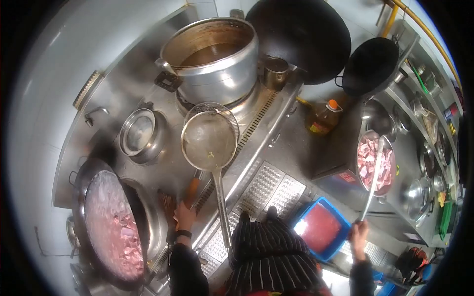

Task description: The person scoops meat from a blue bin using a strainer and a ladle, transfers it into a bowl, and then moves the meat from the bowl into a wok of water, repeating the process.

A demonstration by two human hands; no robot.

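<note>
My left hand (183, 215) is shut on an orange-handled tool (193, 189) at the stove's edge; its far end is hidden under a round wire strainer (209, 139). The strainer's long handle runs back toward my body. Just left of that hand sits a wok (109, 223) full of foamy water and pink meat pieces. My right hand (359, 236) grips a long metal utensil (373, 180) that reaches into a steel bowl of raw meat chunks (375, 163) on the counter to the right.
A big steel pot (213, 59) of brown liquid stands at the back, a small lidded pot (140, 133) beside it. Two black woks (301, 34) (370, 65) lean on the wall. An oil bottle (325, 117), a blue tub (321, 228) and several steel bowls crowd the right.
</note>
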